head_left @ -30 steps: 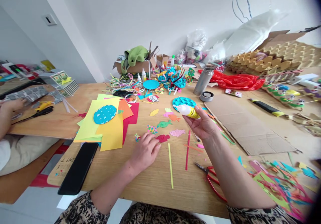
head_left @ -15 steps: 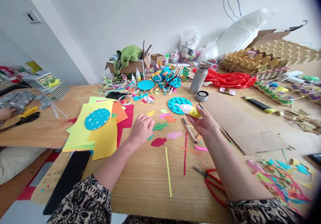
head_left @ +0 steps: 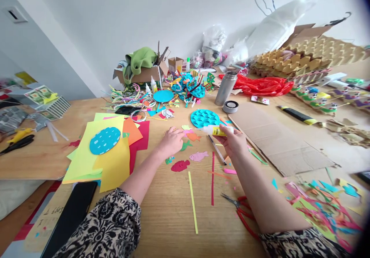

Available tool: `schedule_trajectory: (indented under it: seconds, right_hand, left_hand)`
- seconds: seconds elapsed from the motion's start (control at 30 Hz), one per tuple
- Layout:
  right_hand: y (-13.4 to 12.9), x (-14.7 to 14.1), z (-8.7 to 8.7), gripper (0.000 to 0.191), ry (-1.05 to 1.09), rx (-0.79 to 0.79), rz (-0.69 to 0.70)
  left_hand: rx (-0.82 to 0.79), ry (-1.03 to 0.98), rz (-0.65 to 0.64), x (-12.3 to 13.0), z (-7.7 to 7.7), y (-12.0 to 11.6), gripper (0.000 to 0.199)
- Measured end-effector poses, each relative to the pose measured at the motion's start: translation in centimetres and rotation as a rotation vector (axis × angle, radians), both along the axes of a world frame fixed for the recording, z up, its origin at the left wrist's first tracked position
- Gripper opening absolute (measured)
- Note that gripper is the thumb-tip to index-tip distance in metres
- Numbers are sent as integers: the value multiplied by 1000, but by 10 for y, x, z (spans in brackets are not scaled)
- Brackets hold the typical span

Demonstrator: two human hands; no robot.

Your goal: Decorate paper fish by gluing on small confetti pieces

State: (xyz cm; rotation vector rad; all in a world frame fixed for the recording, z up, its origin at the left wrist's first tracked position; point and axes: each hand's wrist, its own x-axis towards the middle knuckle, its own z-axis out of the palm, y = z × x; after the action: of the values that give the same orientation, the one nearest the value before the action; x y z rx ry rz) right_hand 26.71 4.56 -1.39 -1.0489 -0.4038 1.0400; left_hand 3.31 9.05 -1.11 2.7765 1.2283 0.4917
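My right hand point(head_left: 234, 142) is closed around a white glue bottle with a yellow label point(head_left: 216, 130), its nozzle pointing left. The bottle is just below a blue textured disc point(head_left: 204, 118). My left hand point(head_left: 172, 139) is palm down over the paper fish, fingers reaching forward and slightly spread; what lies under it is hidden. Near it are a pink fish point(head_left: 198, 156), a red fish point(head_left: 180, 165), an orange fish point(head_left: 193, 136) and a partly covered green fish point(head_left: 186, 145). A pen point(head_left: 217, 150) rests below the bottle.
Coloured paper sheets point(head_left: 115, 165) carry a blue oval point(head_left: 105, 140) at left. Red-handled scissors point(head_left: 245, 211) and paper strips lie in front. A cardboard sheet point(head_left: 277, 142), metal flask point(head_left: 226, 88) and flask lid point(head_left: 230, 106) are right. A black phone-like slab point(head_left: 71, 219) lies lower left.
My left hand has moved forward over the fish and its fingers have opened out. The glue bottle has turned more level in my right hand. The view has shifted slightly.
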Motion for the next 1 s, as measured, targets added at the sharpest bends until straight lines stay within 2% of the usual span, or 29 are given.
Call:
schedule_trajectory:
  seconds: [0.2, 0.53, 1.0]
  right_hand:
    - [0, -4, -9, 41, -115, -22, -49]
    - [0, -13, -12, 49, -245, -71, -112]
    - [2, -10, -20, 51, -381, -99, -85]
  left_hand:
    - [-58, 70, -48, 12, -4, 0, 46]
    - [-68, 128, -88, 14, -5, -2, 47]
    - [-96, 158, -86, 17, -4, -1, 48]
